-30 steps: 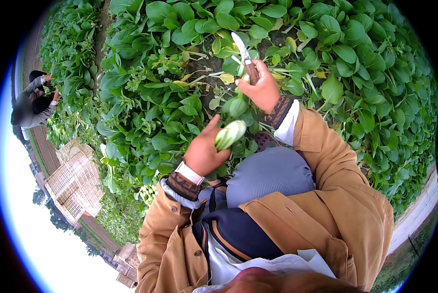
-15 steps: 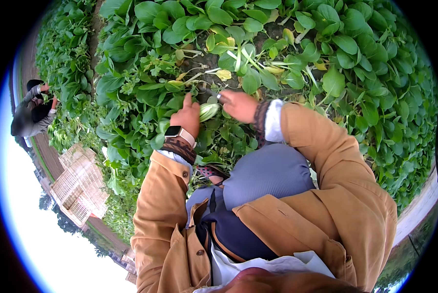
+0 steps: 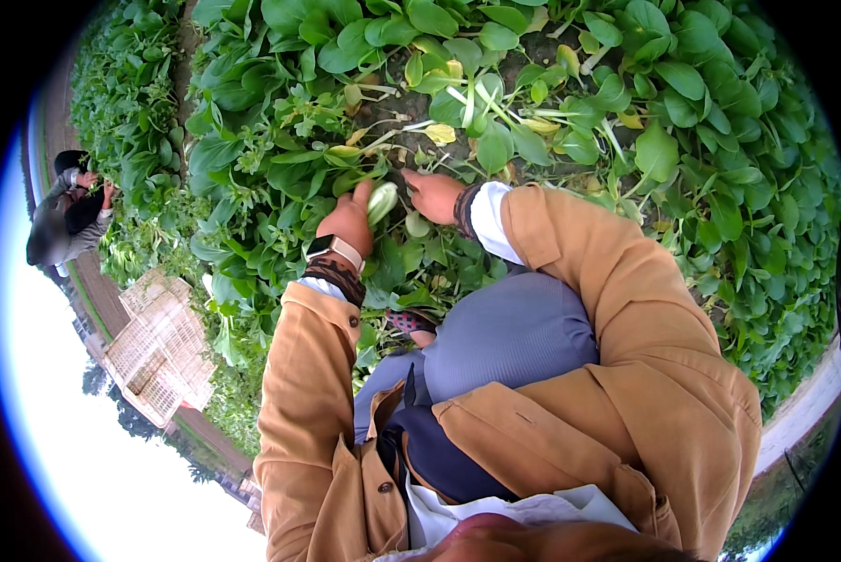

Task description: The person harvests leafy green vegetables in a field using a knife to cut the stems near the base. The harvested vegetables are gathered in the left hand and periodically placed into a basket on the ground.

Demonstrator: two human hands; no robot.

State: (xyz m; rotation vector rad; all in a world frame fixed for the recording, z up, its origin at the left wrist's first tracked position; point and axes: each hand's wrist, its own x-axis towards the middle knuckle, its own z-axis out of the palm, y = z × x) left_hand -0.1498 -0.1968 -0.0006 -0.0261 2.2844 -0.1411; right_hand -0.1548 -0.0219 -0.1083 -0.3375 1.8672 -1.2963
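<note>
My left hand (image 3: 347, 223), with a watch on its wrist, is closed around a leafy green, which looks like bok choy (image 3: 381, 202). Its pale, ribbed stalk base points toward my right hand, and its leaves are partly hidden under my left fingers. My right hand (image 3: 434, 197) is closed just to the right of the stalk base, a small gap away. A small knife was in it a moment ago; now my fingers mostly hide it. Cut stalks and yellowed leaves (image 3: 441, 133) lie on the soil beyond both hands.
Dense leafy plants (image 3: 692, 122) stand ahead and to the right. Stacked pale plastic crates (image 3: 163, 342) sit at the left. Farther left, another person (image 3: 69, 215) crouches by the row. My bent knee (image 3: 514, 323) is close below my hands.
My left hand has shifted slightly left and down with the bok choy, whose base has turned more upright. My right hand has moved a little left; the dark blade beyond its fingers no longer shows clearly.
</note>
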